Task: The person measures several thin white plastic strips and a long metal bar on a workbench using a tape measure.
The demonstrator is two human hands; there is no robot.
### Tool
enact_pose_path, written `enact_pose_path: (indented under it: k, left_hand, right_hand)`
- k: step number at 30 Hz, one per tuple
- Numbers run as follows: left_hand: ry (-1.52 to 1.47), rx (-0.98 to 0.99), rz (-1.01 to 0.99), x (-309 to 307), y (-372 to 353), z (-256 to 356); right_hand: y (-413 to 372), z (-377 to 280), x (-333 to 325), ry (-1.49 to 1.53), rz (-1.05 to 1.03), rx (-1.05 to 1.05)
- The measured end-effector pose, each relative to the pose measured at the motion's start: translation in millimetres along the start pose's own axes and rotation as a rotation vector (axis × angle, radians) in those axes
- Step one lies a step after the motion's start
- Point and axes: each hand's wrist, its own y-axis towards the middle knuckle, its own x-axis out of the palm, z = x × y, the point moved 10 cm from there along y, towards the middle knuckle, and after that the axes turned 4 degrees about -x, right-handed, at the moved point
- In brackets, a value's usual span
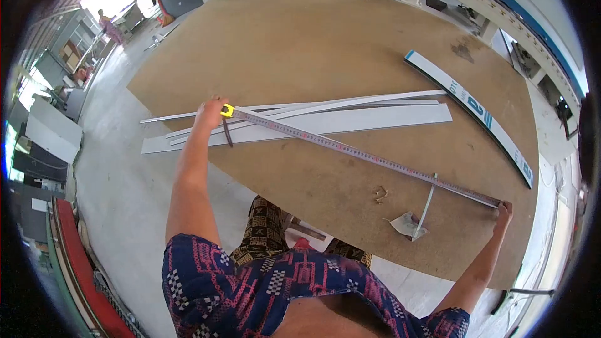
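Note:
My left hand (211, 112) is closed around the yellow case of a tape measure (227, 111), over the left end of several long white strips. Its pulled-out blade (350, 149) runs taut across the brown board to the right. At the far end, my right hand (505, 211) pinches the blade's tip near the board's right edge. Beneath the blade lie a wide flat white strip (375, 121) and narrower white strips (369, 99). A thin dark stick (228, 133) points down from beside the tape case, across the strips.
A long white piece with teal lettering (469, 109) lies at the right of the brown board (300, 31). Near the front are a crumpled scrap (407, 226), a thin pale strip (428, 199) and a small curled scrap (380, 194). A person (110, 27) stands far back left.

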Motion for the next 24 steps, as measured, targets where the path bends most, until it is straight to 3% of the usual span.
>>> enact_pose_path:
  k: [2, 6, 9, 15, 20, 24]
  left_hand:
    - [-0.009, 0.015, 0.024, -2.5, -3.2, -0.9]
    - [-0.001, 0.022, 0.060, -9.5, -12.6, -5.3]
    - [-0.030, 0.007, 0.057, -19.8, -23.4, -8.9]
    - [-0.107, 0.021, 0.010, -32.6, -44.9, 5.2]
    - [-0.208, 0.117, 0.123, -64.6, -80.7, 42.9]
    - [-0.270, 0.110, 0.015, -64.4, -101.3, 64.6]
  right_hand:
    - [2.0, -4.9, -6.4, -0.054, 0.031, -0.069]
    - [4.8, -4.9, -12.6, -0.060, 0.000, 0.045]
    - [3.2, -22.4, -14.9, 0.064, 0.000, -0.033]
    - [-38.5, -155.7, 28.1, 0.140, -0.110, -0.263]
    - [-74.4, -232.1, 83.7, 0.177, -0.234, -0.277]
    - [-108.8, -278.0, 126.1, 0.276, -0.368, -0.286]
